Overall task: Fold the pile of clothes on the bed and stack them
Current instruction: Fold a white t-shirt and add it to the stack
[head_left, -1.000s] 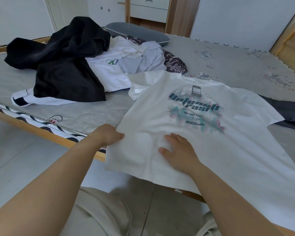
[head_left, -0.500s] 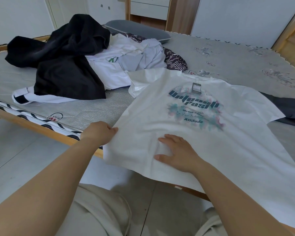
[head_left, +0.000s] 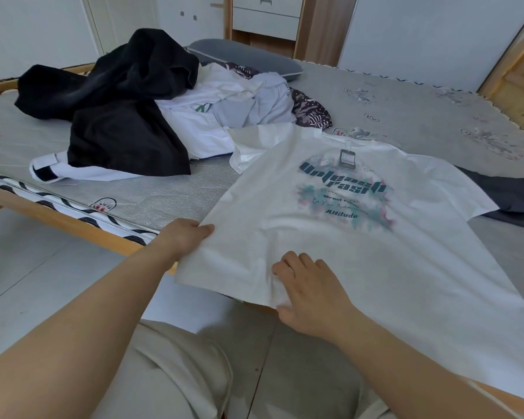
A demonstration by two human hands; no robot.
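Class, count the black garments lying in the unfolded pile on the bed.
1 plainly visible: a black garment draped over the white clothes at the far left of the bed. Its bunched folds may be two pieces, and more may lie underneath.

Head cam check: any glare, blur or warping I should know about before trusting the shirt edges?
Head view: soft, even daylight, no glare on the white T-shirt; its print reads sharply, though small script is fuzzy. Wide-angle warping bends the bed frame and stretches both forearms at the bottom. Left hand and right hand look sharp.
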